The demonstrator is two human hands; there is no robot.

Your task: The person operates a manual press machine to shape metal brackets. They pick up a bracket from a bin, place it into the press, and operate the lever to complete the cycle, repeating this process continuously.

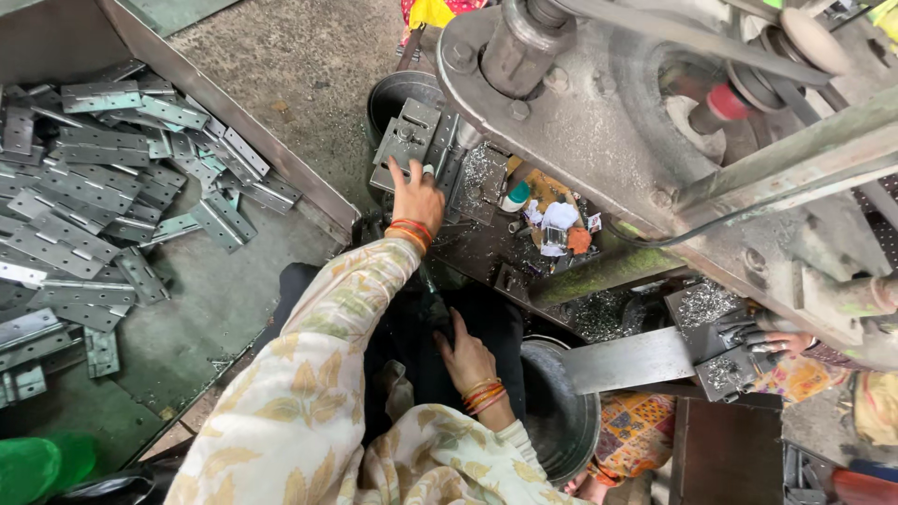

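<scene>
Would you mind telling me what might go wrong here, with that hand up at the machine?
1. The left hand rests bare on the hinge plate in the machine; fingers might get pinched.
2. Metal shavings lie beside it and could cut skin.
3. The loose sleeve could perhaps snag.

Cream sleeves [309, 411] w/ yellow-green leaf print; red/orange bangles on both wrists, left grip [416, 196] & right grip [465, 357].

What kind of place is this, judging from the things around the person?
Probably a small metalworking workshop. A heavy belt-driven machine stands over the bench, a tray holds many flat metal hinges, and metal shavings lie about. The left hand touches a hinge part at the machine.
</scene>
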